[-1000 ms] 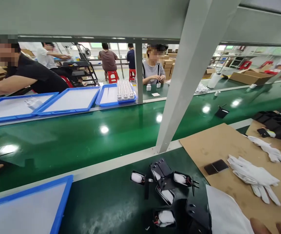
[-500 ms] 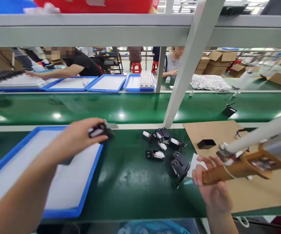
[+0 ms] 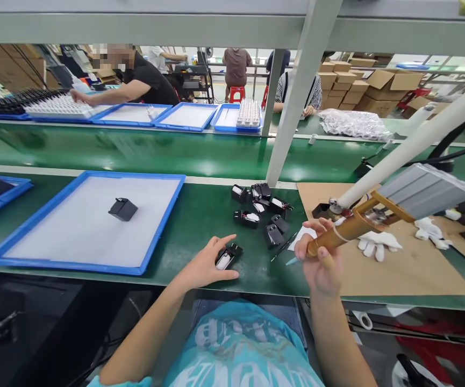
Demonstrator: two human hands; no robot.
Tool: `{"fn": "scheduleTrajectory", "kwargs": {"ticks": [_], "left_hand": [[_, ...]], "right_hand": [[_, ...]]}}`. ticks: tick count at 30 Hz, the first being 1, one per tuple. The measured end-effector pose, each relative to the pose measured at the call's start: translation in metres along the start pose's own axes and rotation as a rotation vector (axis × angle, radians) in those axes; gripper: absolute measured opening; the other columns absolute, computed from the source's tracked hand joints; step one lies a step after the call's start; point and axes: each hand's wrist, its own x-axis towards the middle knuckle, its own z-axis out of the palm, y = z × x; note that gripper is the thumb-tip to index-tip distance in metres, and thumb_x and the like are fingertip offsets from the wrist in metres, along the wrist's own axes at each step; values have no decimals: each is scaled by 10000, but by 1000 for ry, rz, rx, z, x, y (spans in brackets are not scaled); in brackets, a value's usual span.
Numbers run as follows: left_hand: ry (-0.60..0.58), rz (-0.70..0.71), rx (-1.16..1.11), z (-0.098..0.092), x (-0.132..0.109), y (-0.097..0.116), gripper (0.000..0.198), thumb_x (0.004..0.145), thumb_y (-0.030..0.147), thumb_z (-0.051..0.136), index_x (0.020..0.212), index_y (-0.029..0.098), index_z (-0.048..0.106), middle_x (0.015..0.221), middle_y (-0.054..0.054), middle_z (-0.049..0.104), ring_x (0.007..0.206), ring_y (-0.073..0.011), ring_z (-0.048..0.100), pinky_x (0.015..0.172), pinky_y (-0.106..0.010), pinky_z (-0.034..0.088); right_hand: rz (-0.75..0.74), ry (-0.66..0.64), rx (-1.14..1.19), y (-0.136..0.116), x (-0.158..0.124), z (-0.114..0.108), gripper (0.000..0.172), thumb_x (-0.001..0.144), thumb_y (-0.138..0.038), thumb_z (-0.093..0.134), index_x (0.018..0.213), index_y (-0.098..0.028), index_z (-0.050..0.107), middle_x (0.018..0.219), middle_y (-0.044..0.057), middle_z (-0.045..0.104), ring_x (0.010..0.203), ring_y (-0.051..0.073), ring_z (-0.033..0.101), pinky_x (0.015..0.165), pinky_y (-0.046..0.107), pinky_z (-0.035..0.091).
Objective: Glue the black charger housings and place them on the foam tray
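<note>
While gripping tool (image 3: 339,234) with right hand (image 3: 323,263), steady case (image 3: 235,251) by its walls with left hand (image 3: 205,265) — currently spread around it, unclamped — and keep off white insert (image 3: 223,261).

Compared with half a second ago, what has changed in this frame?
The left hand has brought a black device rightward and nearer the person, from the tray's far right corner to the near side of the green table. That hand is now spread around it, so its grip looks loosened. The right hand stays by the brown tool; the device pile looks unchanged.
</note>
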Motion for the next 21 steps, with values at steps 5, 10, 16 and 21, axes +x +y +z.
{"fn": "scheduleTrajectory", "kwargs": {"ticks": [5,10,16,21], "left_hand": [[-95,79,-71,-7,6,-2,561,773,422,719,1301,333,554,1148,-43,517,1009,-199,602,890,-334,515],[176,32,1,14,-8,-5,399,853,404,625,1219,255,567,1267,-84,494,1080,-226,600,921,-372,506],[163,81,-4,24,-17,-7,544,800,448,696,1261,239,498,1287,-86,567,1173,-253,557,998,-406,457],[27,209,-68,17,-9,-6,437,809,259,661,1227,260,533,1195,-29,644,1043,-214,578,926,-365,471]], "right_hand": [[13,-6,38,1,2,1,419,801,-361,667,1205,-308,569,1110,40,593,543,90,531,495,281,425],[19,15,64,4,2,11,402,803,-358,662,1190,-309,561,1079,30,593,522,80,521,450,259,409],[56,3,121,8,4,36,388,791,-380,671,1155,-294,567,1008,17,594,495,70,503,383,226,385],[61,-33,127,12,4,50,371,796,-367,672,1145,-291,569,990,8,594,486,63,505,384,223,394]]}}
